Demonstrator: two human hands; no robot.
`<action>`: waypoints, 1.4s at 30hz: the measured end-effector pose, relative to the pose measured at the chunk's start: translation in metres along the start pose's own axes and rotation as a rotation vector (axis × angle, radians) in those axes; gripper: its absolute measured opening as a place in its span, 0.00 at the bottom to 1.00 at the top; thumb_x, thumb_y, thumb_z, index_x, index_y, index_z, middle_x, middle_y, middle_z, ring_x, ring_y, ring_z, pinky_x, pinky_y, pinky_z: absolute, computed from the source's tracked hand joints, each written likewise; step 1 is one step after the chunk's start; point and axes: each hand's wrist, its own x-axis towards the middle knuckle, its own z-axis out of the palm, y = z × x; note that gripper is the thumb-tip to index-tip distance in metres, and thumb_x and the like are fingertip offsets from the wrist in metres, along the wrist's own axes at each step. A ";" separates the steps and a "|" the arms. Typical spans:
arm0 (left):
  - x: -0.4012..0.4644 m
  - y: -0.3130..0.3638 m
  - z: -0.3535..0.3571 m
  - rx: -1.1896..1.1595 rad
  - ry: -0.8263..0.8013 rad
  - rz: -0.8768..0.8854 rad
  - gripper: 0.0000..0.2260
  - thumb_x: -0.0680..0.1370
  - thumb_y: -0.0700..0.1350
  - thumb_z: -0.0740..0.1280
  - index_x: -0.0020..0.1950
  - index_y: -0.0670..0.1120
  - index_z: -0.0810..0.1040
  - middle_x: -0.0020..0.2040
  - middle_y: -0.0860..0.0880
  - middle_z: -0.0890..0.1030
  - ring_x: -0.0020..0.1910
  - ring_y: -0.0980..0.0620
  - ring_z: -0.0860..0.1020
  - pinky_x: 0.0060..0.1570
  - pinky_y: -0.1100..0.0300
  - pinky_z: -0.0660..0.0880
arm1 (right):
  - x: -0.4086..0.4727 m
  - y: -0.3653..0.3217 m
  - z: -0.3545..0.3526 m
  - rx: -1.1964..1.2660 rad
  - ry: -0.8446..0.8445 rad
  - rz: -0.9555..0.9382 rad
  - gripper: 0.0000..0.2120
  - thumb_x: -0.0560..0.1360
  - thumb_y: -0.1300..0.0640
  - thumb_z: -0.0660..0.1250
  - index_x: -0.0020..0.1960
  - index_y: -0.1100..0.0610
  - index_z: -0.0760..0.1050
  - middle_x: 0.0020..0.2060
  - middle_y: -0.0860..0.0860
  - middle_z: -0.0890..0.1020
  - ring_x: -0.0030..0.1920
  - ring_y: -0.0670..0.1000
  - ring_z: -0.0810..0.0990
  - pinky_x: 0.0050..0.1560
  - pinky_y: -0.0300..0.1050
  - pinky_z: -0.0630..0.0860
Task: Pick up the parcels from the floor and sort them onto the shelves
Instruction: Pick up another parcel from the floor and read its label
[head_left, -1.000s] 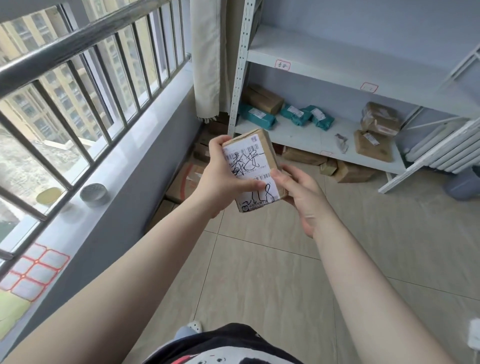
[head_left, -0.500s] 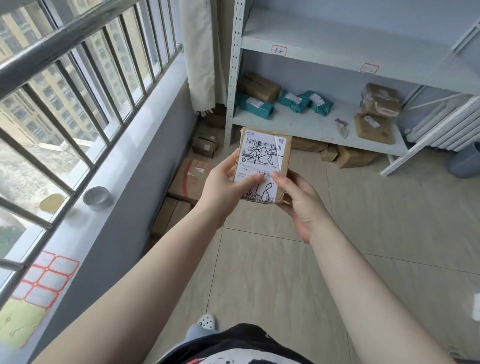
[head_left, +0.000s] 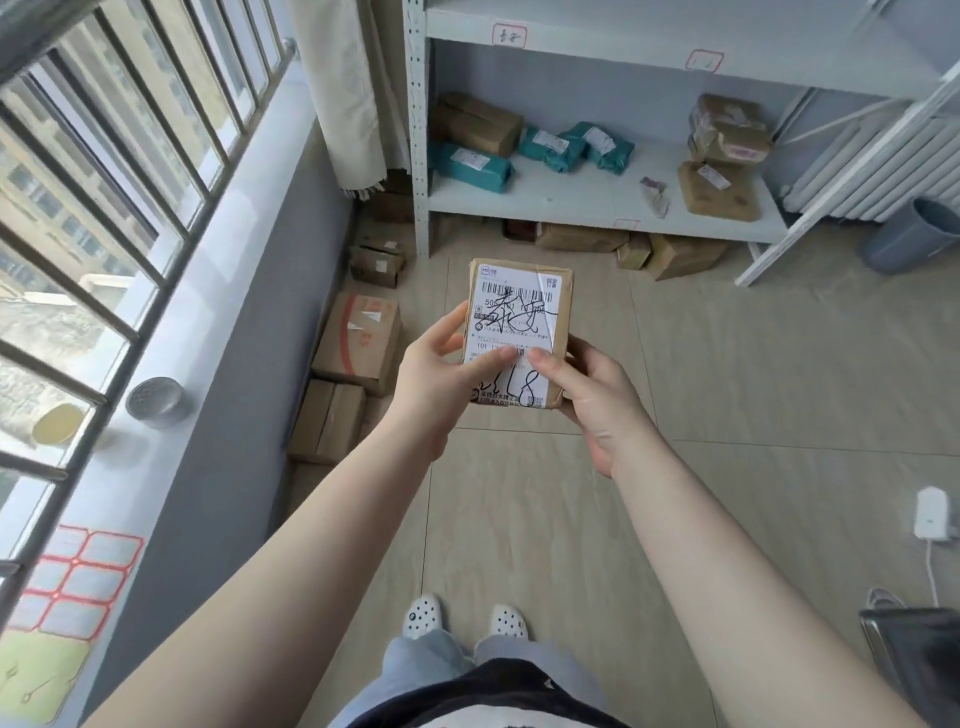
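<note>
- Step in hand: a small cardboard parcel (head_left: 519, 332) is held up in front of the person, label side towards the camera; this appears to be the reading of the label before a shelf is chosen.
- Grip: the left hand (head_left: 436, 374) and the right hand (head_left: 597, 400) are both closed around the parcel's lower half, thumbs pressed on the white shipping label (head_left: 514, 338), remaining fingers behind the box.
- Position: the parcel is clear of the tiled floor (head_left: 727, 389), in mid-air before the white shelf unit (head_left: 597, 200).
- Next move, as judged: matching the handwritten mark to one of the red-bordered shelf tags (head_left: 509, 35), then stepping forward to set the parcel on that level.
- Already shelved: teal mailer bags (head_left: 470, 166) and brown wrapped packets (head_left: 719, 189) lie on the lower shelf.
- Awaiting sorting: cardboard boxes (head_left: 358, 343) along the wall under the window.
- Hard to make out: the printed label text and tag writing are too small to read; the fingers behind the parcel are hidden; upper shelves are cut off by the frame edge.
</note>
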 end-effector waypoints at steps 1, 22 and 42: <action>0.001 -0.002 0.003 -0.006 -0.004 -0.013 0.32 0.65 0.49 0.79 0.69 0.55 0.77 0.59 0.45 0.84 0.57 0.47 0.84 0.54 0.52 0.82 | 0.000 0.002 -0.004 -0.002 0.007 0.007 0.15 0.74 0.56 0.70 0.60 0.53 0.78 0.49 0.47 0.86 0.47 0.45 0.85 0.50 0.41 0.79; 0.061 -0.023 0.119 -0.068 0.057 -0.182 0.31 0.68 0.40 0.79 0.70 0.51 0.74 0.54 0.46 0.86 0.51 0.45 0.86 0.53 0.49 0.81 | 0.059 0.009 -0.126 -0.025 -0.016 0.118 0.15 0.74 0.55 0.71 0.60 0.53 0.79 0.50 0.51 0.86 0.47 0.50 0.84 0.57 0.49 0.76; 0.346 0.061 0.187 -0.082 -0.015 -0.233 0.30 0.69 0.37 0.78 0.69 0.48 0.74 0.51 0.46 0.86 0.42 0.49 0.85 0.38 0.61 0.80 | 0.323 -0.090 -0.190 0.019 0.085 0.150 0.15 0.75 0.55 0.69 0.60 0.55 0.78 0.44 0.47 0.86 0.39 0.43 0.85 0.46 0.38 0.79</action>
